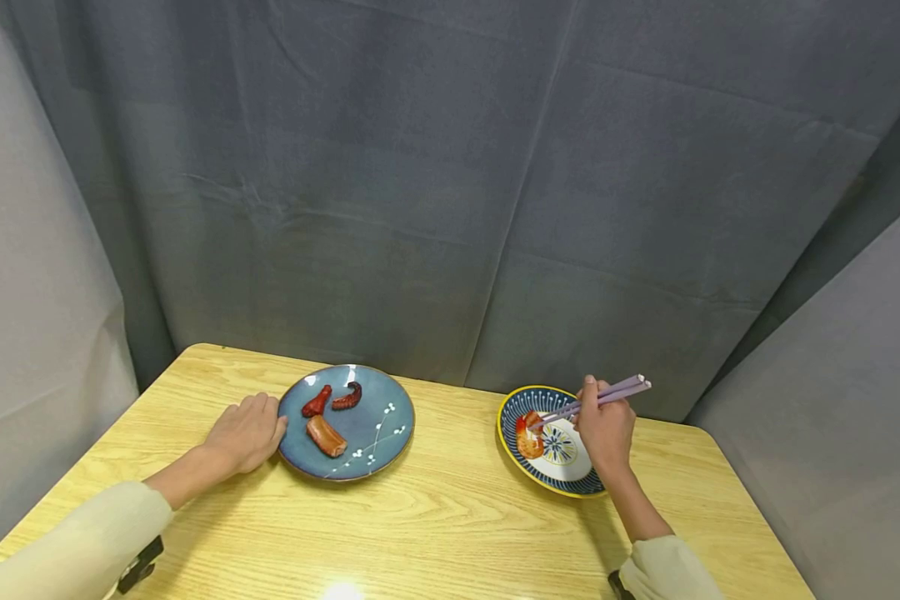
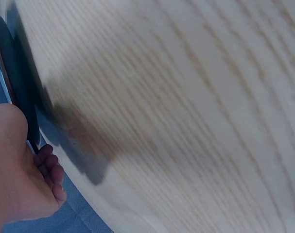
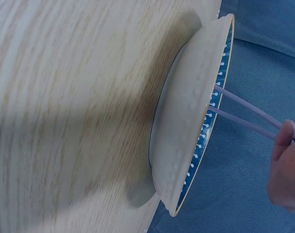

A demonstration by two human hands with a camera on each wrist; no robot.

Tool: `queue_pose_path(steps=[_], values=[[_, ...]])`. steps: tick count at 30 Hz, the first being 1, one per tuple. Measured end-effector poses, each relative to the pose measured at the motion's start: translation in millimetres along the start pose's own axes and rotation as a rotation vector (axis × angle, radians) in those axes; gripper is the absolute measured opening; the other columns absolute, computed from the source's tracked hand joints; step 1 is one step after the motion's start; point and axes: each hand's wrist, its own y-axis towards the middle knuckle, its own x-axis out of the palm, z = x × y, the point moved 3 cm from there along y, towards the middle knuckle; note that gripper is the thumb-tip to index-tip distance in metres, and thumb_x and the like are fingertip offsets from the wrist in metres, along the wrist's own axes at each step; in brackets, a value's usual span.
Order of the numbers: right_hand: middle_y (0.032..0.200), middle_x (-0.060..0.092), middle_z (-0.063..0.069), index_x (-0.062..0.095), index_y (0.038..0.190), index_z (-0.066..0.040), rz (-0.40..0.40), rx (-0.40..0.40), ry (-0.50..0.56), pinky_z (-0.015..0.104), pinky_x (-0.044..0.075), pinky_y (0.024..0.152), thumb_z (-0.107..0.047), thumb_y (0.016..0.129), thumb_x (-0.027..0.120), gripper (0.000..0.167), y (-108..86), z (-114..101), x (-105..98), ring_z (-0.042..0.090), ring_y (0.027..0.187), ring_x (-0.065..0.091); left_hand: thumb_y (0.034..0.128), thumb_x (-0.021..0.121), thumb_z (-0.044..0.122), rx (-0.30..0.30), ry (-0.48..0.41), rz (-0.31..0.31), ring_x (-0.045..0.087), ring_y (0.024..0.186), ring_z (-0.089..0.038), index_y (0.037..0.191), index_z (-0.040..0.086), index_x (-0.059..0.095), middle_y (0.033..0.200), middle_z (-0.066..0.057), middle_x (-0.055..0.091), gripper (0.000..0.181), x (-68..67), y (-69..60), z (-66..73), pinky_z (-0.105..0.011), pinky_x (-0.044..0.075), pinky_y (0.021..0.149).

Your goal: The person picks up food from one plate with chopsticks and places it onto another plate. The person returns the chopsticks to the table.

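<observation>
My right hand grips a pair of purple chopsticks, their tips down at a reddish-orange food piece, possibly a shrimp, in the patterned bowl with a yellow rim. In the right wrist view the chopsticks dip behind the rim of the bowl; the food is hidden there. My left hand touches the left edge of the blue plate, fingers extended. On that plate lie a red drumstick-like piece, a dark curled tentacle and a brown sausage-like piece.
The light wooden table carries both dishes, the plate left of centre and the bowl to the right. A dark grey curtain hangs behind the table's back edge, with lighter cloths at the sides.
</observation>
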Motion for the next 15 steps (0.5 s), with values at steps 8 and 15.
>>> queue_pose_path(steps=[8, 15], values=[[0.063, 0.064, 0.016, 0.064, 0.082, -0.005, -0.001, 0.000, 0.021, 0.024, 0.042, 0.044, -0.039, 0.106, 0.043, 0.046, -0.6, -1.9, -1.7, 0.015, 0.047, 0.059, 0.0986, 0.055, 0.018, -0.002, -0.003, -0.001, 0.051, 0.076, -0.033, 0.086, -0.001, 0.051, 0.078, -0.010, 0.044, 0.024, 0.3, 0.0, -0.3, -0.048, 0.042, 0.064], [0.060, 0.061, 0.012, 0.064, 0.082, -0.005, -0.013, -0.046, 0.070, 0.025, 0.043, 0.043, -0.040, 0.106, 0.045, 0.046, 1.6, -13.4, -1.3, 0.018, 0.047, 0.058, 0.0993, 0.054, 0.019, -0.003, 0.002, -0.017, 0.051, 0.077, -0.032, 0.088, -0.002, 0.051, 0.079, -0.010, 0.044, 0.024, 1.4, 0.8, -1.0, -0.047, 0.042, 0.065]])
